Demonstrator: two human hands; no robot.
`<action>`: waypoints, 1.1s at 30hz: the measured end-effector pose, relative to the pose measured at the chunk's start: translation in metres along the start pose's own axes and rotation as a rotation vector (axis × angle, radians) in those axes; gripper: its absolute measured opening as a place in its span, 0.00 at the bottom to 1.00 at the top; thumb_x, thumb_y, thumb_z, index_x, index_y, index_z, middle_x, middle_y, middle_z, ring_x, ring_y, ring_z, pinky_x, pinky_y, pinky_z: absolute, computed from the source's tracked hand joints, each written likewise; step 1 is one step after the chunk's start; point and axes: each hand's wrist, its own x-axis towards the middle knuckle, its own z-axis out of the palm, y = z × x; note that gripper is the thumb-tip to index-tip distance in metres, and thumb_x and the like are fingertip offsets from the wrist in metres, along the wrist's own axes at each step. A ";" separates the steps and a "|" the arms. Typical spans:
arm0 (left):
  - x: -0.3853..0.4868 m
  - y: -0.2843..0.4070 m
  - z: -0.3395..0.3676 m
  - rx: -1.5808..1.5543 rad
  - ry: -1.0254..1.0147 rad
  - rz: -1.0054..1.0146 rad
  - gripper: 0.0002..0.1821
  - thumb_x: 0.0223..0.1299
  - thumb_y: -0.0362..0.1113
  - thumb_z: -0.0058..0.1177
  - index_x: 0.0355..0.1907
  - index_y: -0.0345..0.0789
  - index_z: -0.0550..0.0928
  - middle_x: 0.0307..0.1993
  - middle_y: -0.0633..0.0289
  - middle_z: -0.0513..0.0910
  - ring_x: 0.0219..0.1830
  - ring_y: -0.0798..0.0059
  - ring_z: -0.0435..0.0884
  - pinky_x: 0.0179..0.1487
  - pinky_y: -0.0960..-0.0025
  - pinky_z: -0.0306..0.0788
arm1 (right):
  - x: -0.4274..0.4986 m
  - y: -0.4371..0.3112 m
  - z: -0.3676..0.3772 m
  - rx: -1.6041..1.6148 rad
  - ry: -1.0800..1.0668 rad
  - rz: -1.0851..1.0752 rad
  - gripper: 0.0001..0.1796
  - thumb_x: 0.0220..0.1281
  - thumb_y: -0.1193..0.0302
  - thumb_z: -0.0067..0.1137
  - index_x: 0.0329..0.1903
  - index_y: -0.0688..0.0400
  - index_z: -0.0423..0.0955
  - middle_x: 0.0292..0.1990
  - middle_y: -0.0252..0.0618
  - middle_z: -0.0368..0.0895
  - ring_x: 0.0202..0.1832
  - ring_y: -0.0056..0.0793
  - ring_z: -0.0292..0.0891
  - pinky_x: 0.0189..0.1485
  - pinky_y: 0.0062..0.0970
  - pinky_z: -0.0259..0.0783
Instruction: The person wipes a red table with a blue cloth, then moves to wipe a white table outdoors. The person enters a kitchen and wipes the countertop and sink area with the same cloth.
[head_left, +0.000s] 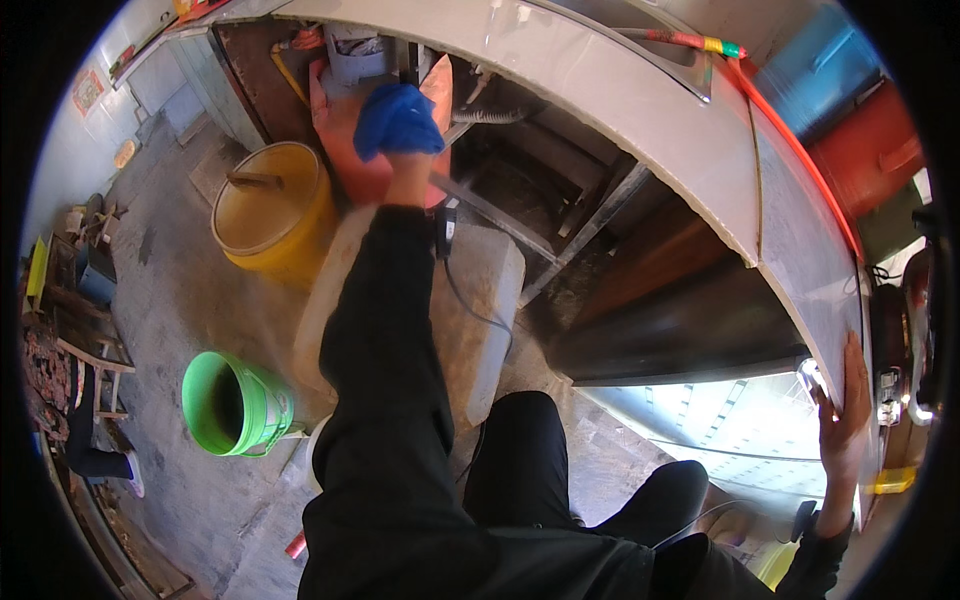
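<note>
My left hand (407, 171) reaches under the counter, mostly hidden by the bunched blue cloth (397, 124) it holds. Just behind the cloth is a red plastic bag or bin (349, 150), with a white tub (358, 56) at its top. A pale box-shaped block (480, 300) lies below my forearm, and a black device with a cable (446, 229) rests on it. At the right, my right hand (844, 424) grips the edge of the light stone countertop (690, 142), thumb and fingers on either side.
A yellow lidded drum (277, 210) and a green bucket (240, 405) stand on the floor at left. A metal frame (585, 232) crosses the space under the counter. A red hose (802, 157) runs over the top. Another person's leg (97, 457) shows near a wooden stool (97, 352).
</note>
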 end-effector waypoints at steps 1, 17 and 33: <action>0.009 -0.002 -0.013 -0.217 -0.006 -0.015 0.15 0.75 0.39 0.53 0.26 0.54 0.74 0.23 0.76 0.74 0.23 0.84 0.71 0.27 0.74 0.61 | -0.006 0.001 0.000 -0.011 -0.006 0.008 0.42 0.71 0.73 0.73 0.83 0.53 0.65 0.78 0.50 0.74 0.75 0.63 0.75 0.75 0.62 0.72; 0.118 -0.044 -0.231 -1.971 0.077 -0.549 0.14 0.80 0.47 0.48 0.58 0.43 0.77 0.56 0.58 0.78 0.58 0.62 0.74 0.62 0.58 0.64 | 0.001 -0.002 0.002 -0.002 0.080 -0.004 0.39 0.68 0.72 0.77 0.79 0.55 0.72 0.74 0.53 0.80 0.70 0.61 0.81 0.64 0.59 0.83; 0.082 -0.127 -0.291 -2.134 -0.146 -0.130 0.23 0.81 0.43 0.47 0.70 0.39 0.81 0.66 0.50 0.83 0.66 0.56 0.80 0.72 0.57 0.71 | 0.001 -0.010 0.001 0.007 0.218 -0.030 0.33 0.67 0.67 0.77 0.73 0.54 0.78 0.69 0.48 0.83 0.64 0.53 0.86 0.63 0.42 0.85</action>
